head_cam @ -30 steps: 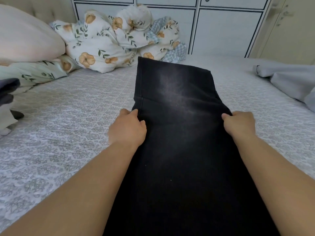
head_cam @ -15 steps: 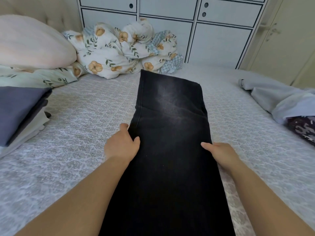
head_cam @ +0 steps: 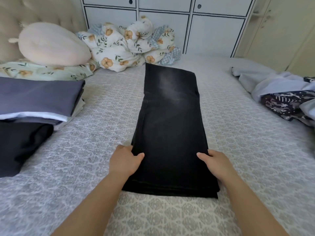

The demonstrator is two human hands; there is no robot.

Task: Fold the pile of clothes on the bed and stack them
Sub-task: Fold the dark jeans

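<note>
Gripping the black jeans point(head_cam: 170, 133) edges, left hand point(head_cam: 125, 161) and right hand point(head_cam: 217, 163)

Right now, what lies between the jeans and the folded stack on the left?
Only bare patterned bedspread lies between the jeans and the stack; the head view shows it.

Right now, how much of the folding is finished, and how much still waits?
Done: a folded stack lies on the left of the bed. In hand: the black jeans lie in a long strip, the left hand and right hand each with a grip on one side edge near the hem; they need more folds. Left: a loose heap of clothes on the right.
</note>
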